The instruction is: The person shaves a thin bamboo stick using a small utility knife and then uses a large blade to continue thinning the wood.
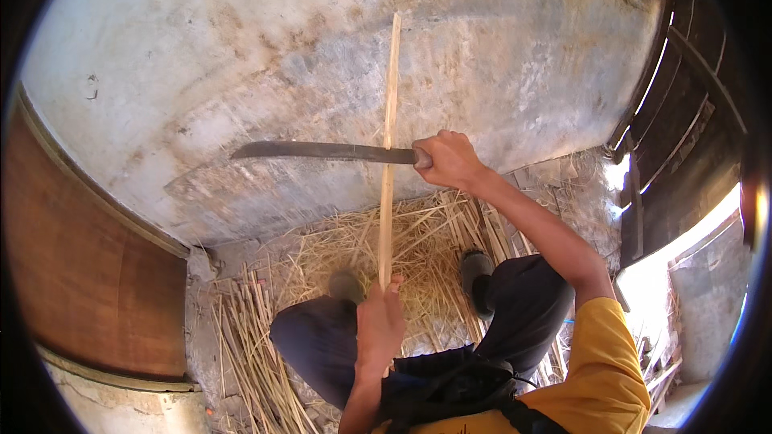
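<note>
A long, pale strip of split bamboo or wood (391, 88) points away from me, its far end in front of the wall. My left hand (379, 323) is closed around its near part, just above my lap. My right hand (450, 161) grips the wooden handle of a machete (322, 150). The long dark blade points left and lies across the strip at about its middle, close to the handle. Blade and strip seem to touch there. Part of the strip is hidden under my left hand.
A stained plaster wall (273, 56) rises ahead. Thin shavings (418, 233) cover the floor between my shoes. Bundled strips (253, 345) lie on the left, and more strips are near my right shoe (476, 273). A brown wooden panel (88, 257) stands at left, dark boards (691, 112) at right.
</note>
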### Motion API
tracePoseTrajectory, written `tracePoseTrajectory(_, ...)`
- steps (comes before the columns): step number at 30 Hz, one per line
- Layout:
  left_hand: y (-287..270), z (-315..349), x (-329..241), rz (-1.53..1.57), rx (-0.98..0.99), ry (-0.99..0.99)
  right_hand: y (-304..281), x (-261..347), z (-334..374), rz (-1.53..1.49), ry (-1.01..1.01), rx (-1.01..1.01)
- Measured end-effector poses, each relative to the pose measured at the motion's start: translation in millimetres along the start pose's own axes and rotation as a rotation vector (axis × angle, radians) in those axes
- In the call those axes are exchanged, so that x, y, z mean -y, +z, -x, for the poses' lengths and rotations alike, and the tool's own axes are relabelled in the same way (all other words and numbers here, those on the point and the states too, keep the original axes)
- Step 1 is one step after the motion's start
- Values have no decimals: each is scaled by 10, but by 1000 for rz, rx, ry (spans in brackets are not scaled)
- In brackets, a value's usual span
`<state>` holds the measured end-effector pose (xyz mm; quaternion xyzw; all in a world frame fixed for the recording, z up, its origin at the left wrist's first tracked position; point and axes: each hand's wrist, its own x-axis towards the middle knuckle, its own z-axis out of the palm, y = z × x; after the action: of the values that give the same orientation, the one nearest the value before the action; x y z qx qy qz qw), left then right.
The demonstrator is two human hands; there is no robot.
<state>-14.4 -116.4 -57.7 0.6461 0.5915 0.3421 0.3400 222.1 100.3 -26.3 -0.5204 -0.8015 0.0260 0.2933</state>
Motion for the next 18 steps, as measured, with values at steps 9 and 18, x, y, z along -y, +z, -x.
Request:
tracePoseTrajectory(9,-69,0,19,1,-16,43,15,224,227,185,-160,144)
tracePoseTrajectory(18,-90,-52,26,9,17,-17,-18,-153,-135,94,-62,-82)
